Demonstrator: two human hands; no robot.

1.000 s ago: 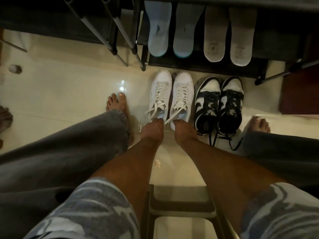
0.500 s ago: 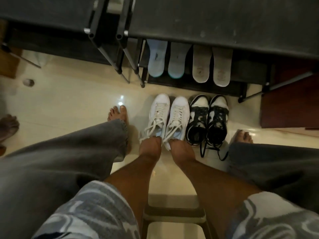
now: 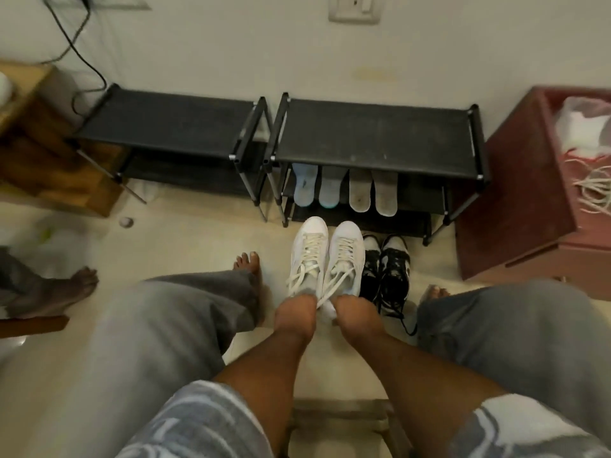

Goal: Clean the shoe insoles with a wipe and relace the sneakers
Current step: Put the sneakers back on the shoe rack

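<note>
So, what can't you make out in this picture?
Head view:
- Fingers of left hand and right hand: hidden behind the knuckles, grip unclear.
- Insoles: far ends hidden under the rack's top shelf.
- Red box: cut off by right edge.
- Small round thing on floor: blurred.

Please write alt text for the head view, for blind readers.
From above, a left hand and right hand grip the heels of white sneakers, beside black-and-white sneakers. Four insoles sit in the shoe rack behind.

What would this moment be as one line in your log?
left hand: grips white sneakers | right hand: grips white sneakers | four insoles: on lower shelf of rack | black-and-white sneakers: beside them
</note>
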